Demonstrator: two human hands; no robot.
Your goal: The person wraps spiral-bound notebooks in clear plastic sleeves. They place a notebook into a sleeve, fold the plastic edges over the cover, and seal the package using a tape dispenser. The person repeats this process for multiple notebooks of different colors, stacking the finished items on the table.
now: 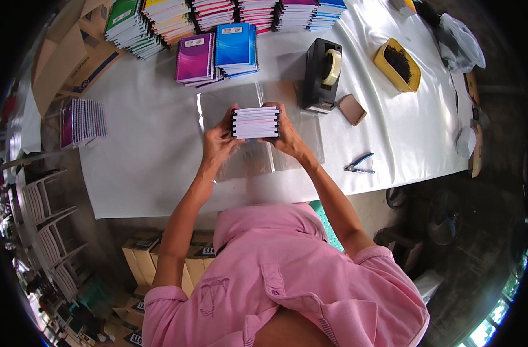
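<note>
Between both hands I hold a small stack of spiral notebooks [256,123], its white page edges turned up toward me and dark binding showing at its sides. My left hand [220,139] grips the stack's left end, and my right hand [284,132] grips its right end. Under the stack lie clear plastic sheets or bags [240,165] on the white-covered table [142,173]. Just beyond sit two short piles, one topped by a purple notebook [195,58], the other by a blue notebook [235,45].
A black tape dispenser [317,75] stands right of my hands, near a small brown block [352,110]. Blue-handled pliers [360,163] lie near the front edge. A yellow tub [398,65] holds dark bits. Tall notebook stacks [217,14] line the back; another stack [83,122] and a carton [81,63] are left.
</note>
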